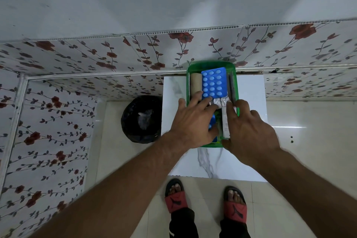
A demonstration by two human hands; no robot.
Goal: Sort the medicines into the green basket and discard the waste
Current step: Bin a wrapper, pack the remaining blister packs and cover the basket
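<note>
A green basket [211, 64] stands on a small white marble table [249, 91]. In it lie a large blue blister pack [212, 83], a brown cardboard roll [195, 83], a crumpled silver foil strip [220, 101], a dark tube [231, 87] and a white box [225, 123]. My left hand [193, 121] is spread flat over the basket's near left part. Its fingertips touch the blister pack and the foil, and a second blue blister [212, 122] shows under the palm. My right hand [249, 129] spans the white box from end to end with forefinger and thumb.
A black-lined waste bin [141, 120] with a clear wrapper inside stands on the floor left of the table. Floral wall panels run behind and along the left. My feet in red-and-black sandals [176, 196] stand at the table's near edge.
</note>
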